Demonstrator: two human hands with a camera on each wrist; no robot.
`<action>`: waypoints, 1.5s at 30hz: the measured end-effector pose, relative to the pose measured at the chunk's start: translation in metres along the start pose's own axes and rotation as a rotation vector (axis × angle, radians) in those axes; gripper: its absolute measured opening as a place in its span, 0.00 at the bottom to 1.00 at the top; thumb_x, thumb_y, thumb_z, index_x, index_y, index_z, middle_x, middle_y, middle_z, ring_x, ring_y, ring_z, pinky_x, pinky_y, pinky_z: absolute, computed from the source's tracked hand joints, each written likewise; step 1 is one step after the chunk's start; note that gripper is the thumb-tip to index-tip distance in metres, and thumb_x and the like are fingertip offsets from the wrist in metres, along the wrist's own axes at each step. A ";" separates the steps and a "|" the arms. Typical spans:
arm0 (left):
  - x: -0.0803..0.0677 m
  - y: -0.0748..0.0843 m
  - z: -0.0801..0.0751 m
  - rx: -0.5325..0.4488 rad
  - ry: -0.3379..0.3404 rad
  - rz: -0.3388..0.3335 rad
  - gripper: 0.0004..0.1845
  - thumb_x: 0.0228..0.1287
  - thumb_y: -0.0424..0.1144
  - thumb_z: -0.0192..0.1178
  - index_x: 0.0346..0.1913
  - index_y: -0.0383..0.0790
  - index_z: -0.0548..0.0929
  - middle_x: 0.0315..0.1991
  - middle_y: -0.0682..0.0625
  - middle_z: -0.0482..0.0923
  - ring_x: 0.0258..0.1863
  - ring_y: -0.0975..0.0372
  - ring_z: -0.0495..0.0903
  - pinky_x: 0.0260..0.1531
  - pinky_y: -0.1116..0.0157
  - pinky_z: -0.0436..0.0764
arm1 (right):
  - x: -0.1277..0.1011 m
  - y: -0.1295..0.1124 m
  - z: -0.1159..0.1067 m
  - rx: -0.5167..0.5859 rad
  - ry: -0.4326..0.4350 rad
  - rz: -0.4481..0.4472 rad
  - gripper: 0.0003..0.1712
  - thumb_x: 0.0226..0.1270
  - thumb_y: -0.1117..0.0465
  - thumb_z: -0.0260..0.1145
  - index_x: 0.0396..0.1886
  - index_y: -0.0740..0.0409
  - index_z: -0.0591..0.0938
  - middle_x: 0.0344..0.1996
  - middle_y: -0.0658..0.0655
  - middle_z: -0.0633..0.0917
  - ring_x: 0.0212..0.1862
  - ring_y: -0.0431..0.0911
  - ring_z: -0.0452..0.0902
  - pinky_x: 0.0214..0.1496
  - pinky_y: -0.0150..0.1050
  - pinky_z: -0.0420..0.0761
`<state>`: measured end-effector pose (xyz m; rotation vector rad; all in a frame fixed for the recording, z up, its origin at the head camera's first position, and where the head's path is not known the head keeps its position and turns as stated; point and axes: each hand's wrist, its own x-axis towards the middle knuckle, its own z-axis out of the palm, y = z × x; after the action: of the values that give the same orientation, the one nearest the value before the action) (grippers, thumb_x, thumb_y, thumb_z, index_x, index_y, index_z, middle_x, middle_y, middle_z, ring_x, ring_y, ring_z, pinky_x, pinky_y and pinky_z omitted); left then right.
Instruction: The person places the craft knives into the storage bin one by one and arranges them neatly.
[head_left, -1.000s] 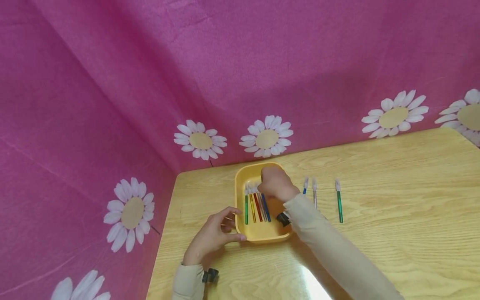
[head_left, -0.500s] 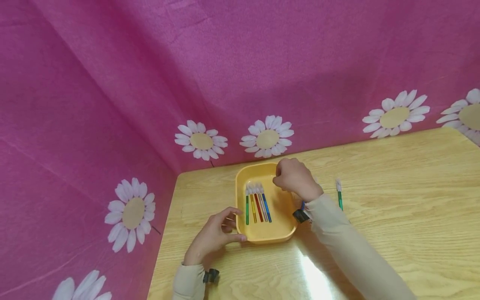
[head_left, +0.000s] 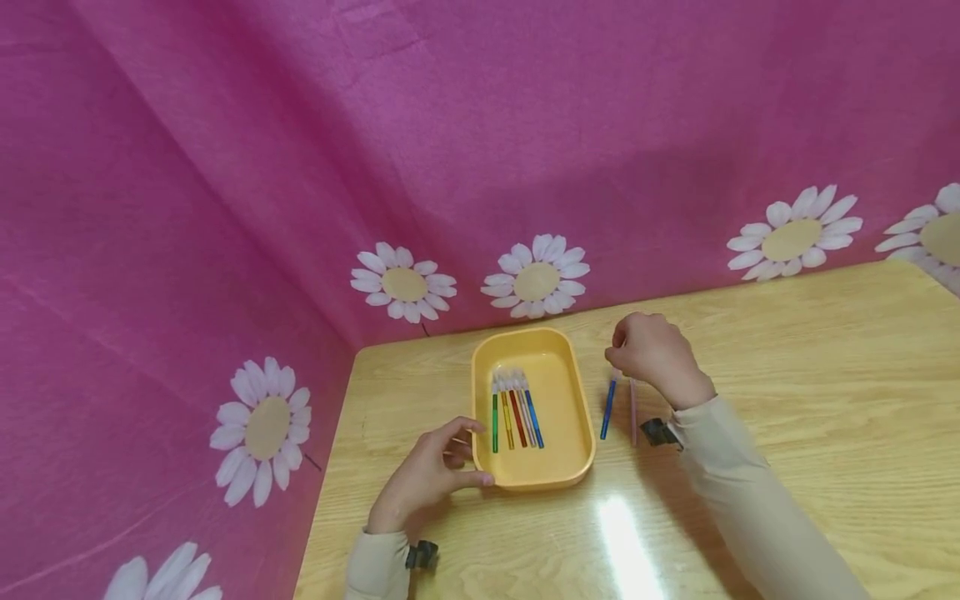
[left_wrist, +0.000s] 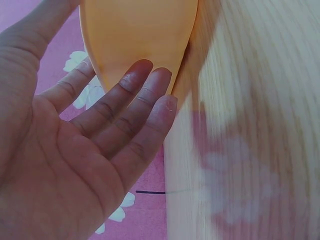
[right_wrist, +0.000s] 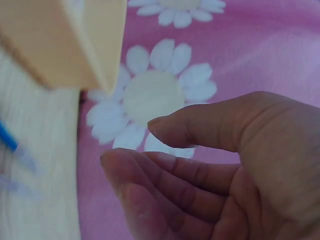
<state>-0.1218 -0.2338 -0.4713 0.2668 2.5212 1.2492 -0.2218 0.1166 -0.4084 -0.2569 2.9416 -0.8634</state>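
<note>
My left hand [head_left: 423, 471] rests against the near left side of a yellow plastic tray [head_left: 583, 400]. In the left wrist view its fingers [left_wrist: 145, 107] lie loosely extended at the tray wall. Several slim pen-shaped tools with coloured metallic handles and clear tips lie side by side in the tray, among them a green one [head_left: 495, 423] and a blue one [head_left: 534, 419]. Right of the tray, my right hand [head_left: 656, 354] hovers over another blue tool [head_left: 608, 410] and a pinkish one [head_left: 633, 414]. The right wrist view shows its thumb and fingers apart, holding nothing.
The tray stands on a light wooden table [head_left: 810, 375], near its back left corner. A pink curtain [head_left: 637, 125] with daisies hangs behind and to the left. Bright glare [head_left: 628, 542] falls on the table's front part.
My right hand has moved out of the tray to the right, over the tools on the table. The green tool there is now hidden behind it. My left hand has stayed put.
</note>
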 end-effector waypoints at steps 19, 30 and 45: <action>0.002 -0.002 0.000 -0.017 -0.001 -0.001 0.32 0.56 0.44 0.80 0.63 0.51 0.79 0.52 0.52 0.86 0.47 0.58 0.85 0.52 0.54 0.85 | -0.022 0.075 0.005 -0.017 -0.062 0.130 0.12 0.64 0.54 0.66 0.34 0.59 0.85 0.29 0.60 0.84 0.29 0.51 0.75 0.24 0.43 0.73; 0.001 -0.001 0.001 -0.005 0.002 0.009 0.33 0.56 0.44 0.80 0.64 0.49 0.79 0.52 0.51 0.87 0.47 0.60 0.85 0.54 0.52 0.85 | -0.030 0.097 0.015 -0.010 -0.115 0.209 0.13 0.62 0.52 0.68 0.29 0.58 0.81 0.26 0.56 0.80 0.29 0.50 0.73 0.25 0.42 0.72; 0.002 0.000 0.001 -0.002 0.002 -0.025 0.32 0.56 0.46 0.80 0.63 0.51 0.79 0.52 0.53 0.87 0.47 0.60 0.85 0.54 0.52 0.85 | -0.029 0.110 0.024 0.006 -0.124 0.237 0.12 0.57 0.54 0.67 0.28 0.59 0.82 0.26 0.59 0.82 0.29 0.51 0.76 0.25 0.44 0.73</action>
<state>-0.1229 -0.2322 -0.4721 0.2329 2.5176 1.2427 -0.2062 0.2002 -0.4880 0.0384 2.7804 -0.7920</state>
